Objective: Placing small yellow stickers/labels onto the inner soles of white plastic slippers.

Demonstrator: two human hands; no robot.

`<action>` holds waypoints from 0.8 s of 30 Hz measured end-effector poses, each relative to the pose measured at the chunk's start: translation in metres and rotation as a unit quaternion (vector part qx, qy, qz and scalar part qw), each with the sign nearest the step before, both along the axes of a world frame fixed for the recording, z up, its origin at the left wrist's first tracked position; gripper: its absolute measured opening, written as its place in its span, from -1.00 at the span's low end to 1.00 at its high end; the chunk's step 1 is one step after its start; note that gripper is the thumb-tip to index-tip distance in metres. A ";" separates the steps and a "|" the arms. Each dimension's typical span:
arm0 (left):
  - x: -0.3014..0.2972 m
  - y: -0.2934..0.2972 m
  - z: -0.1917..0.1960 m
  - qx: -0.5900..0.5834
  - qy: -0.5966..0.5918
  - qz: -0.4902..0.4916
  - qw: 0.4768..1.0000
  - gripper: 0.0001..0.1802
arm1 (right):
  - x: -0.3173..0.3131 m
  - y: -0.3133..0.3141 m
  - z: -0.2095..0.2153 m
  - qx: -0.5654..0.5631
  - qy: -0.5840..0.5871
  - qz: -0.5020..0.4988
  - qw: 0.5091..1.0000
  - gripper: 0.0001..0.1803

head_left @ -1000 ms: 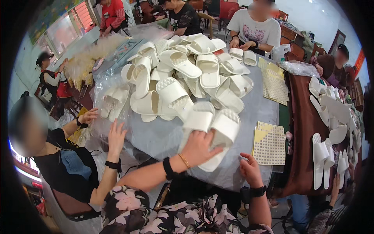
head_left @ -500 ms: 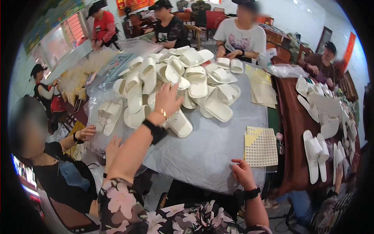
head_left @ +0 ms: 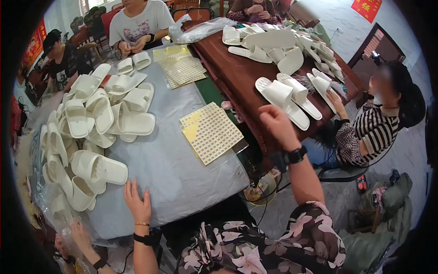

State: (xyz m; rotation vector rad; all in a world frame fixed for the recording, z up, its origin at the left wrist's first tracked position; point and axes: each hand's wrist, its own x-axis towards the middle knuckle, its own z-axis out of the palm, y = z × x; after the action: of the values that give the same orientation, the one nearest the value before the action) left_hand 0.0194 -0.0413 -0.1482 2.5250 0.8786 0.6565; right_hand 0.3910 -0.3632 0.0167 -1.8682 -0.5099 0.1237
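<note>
My left hand rests near the front edge of the covered table with its fingers stretched out and holds nothing. Just beyond its fingertips lies a cream slide slipper, part of a big loose pile on the left. My right hand hangs over the near edge of the brown table, its fingers curled; whatever they may hold is hidden. Close to it lies a pair of white slippers, side by side. Between my hands a sheet of small stickers, pale with a yellow patch, lies on the table.
More sticker sheets lie farther back on the grey plastic cover. More slippers are heaped on the brown table. A co-worker in stripes sits at right, one hand on a slipper. Another person's hands are at lower left.
The view has swung to the right. My left hand has come back from the slipper pile to the table's front; my right hand has moved right, over the brown table's edge.
</note>
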 end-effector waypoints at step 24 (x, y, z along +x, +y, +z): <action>0.001 -0.013 0.014 0.026 0.001 0.024 0.999 -0.46 | 0.056 0.008 -0.016 -0.089 -0.089 0.033 0.991 -0.47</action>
State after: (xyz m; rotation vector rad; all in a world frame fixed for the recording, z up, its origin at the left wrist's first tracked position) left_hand 0.0200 -0.0547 -0.1339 2.5583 0.9362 0.6990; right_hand 0.4468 -0.3549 0.0006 -2.0490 -0.7040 0.0471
